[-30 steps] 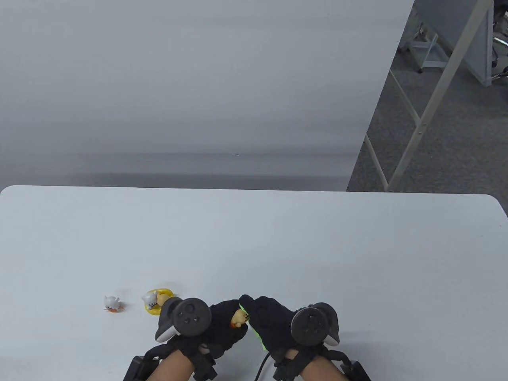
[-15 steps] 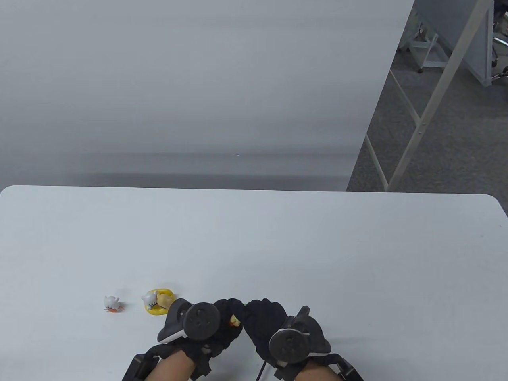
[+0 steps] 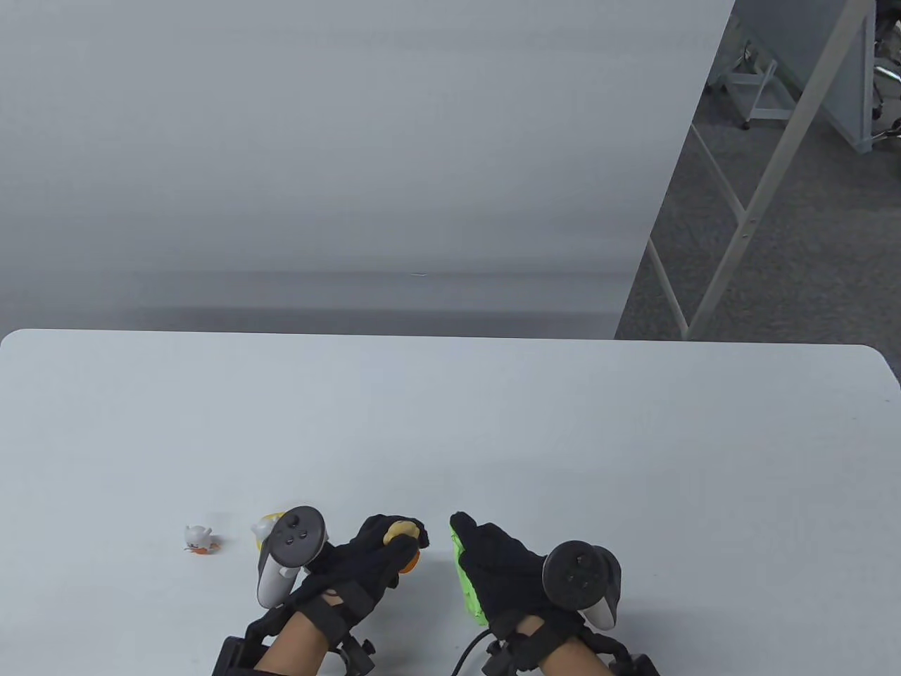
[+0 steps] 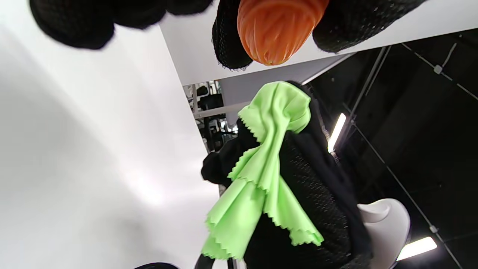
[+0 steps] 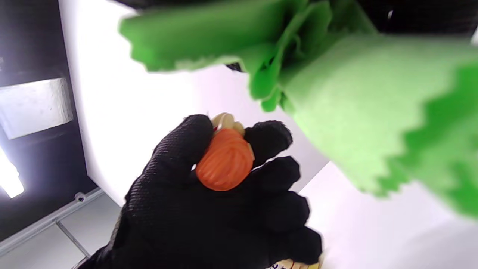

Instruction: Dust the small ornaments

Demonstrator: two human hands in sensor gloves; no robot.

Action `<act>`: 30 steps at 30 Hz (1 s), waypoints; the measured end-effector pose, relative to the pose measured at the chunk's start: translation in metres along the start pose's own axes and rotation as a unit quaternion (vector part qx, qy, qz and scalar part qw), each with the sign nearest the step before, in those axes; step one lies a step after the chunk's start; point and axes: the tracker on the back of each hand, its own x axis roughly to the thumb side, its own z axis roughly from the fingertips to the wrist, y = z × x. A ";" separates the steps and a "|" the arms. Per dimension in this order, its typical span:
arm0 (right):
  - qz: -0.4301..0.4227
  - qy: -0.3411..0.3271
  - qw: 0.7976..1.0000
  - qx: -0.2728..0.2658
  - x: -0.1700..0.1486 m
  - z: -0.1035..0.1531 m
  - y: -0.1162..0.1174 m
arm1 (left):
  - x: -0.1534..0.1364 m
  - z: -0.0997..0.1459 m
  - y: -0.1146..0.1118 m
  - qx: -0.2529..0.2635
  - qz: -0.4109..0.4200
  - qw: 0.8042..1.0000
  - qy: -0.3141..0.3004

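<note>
Left hand [image 3: 366,563] pinches the orange-bottomed ornament [image 3: 402,531] at its fingertips, at that hand's one o'clock. Right hand [image 3: 503,570], apart at three o'clock, clutches the green cloth [image 3: 468,584]. White cat figurine [image 3: 198,539] sits on the table [image 3: 493,422] at nine o'clock.

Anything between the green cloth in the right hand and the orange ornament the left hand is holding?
Nothing visible. The left hand pinches the orange ornament with its underside exposed, and the green cloth in the right hand sits just beside it across an open gap.
</note>
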 end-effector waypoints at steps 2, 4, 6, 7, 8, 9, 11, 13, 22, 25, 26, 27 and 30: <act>0.008 0.000 1.000 -0.002 -0.002 0.002 0.001 | 0.004 0.002 0.001 0.037 0.007 0.999 0.003; 0.012 0.000 1.000 -0.004 -0.003 0.002 0.003 | 0.005 0.003 0.003 0.072 -0.012 0.997 -0.022; 0.017 0.004 1.000 0.004 -0.005 0.001 0.005 | 0.003 0.005 0.004 0.072 0.033 0.997 -0.014; 0.020 0.002 1.000 0.002 -0.005 0.002 0.006 | 0.003 0.006 0.005 0.088 0.042 0.995 -0.011; 0.025 -0.004 1.000 -0.008 -0.004 0.003 0.007 | 0.001 0.007 0.006 0.118 0.047 0.992 -0.008; 0.030 -0.013 0.999 -0.010 -0.003 0.004 0.008 | 0.000 0.007 0.007 0.132 0.053 0.990 0.001; 0.050 -0.041 0.998 -0.020 0.001 0.005 0.012 | -0.003 0.006 0.006 0.118 0.082 0.990 0.011; 0.082 -0.068 0.994 -0.011 0.007 0.004 0.018 | -0.002 0.004 0.002 0.111 0.102 0.989 0.010; 0.101 -0.063 0.984 0.135 -0.001 -0.014 0.016 | 0.046 0.001 -0.014 0.056 -0.298 0.948 -0.101; -0.080 0.014 0.985 0.150 -0.019 -0.015 0.011 | 0.028 0.002 -0.008 0.067 -0.171 0.979 -0.089; -0.138 0.024 0.982 0.127 -0.023 -0.012 0.011 | 0.015 0.002 -0.006 0.088 -0.067 0.991 -0.070; -0.145 0.026 0.985 0.088 -0.023 -0.011 0.013 | 0.007 0.002 -0.007 0.115 0.010 0.992 -0.047; -0.098 0.016 0.995 -0.004 -0.016 -0.005 0.019 | 0.004 0.002 -0.012 0.158 0.044 0.986 0.013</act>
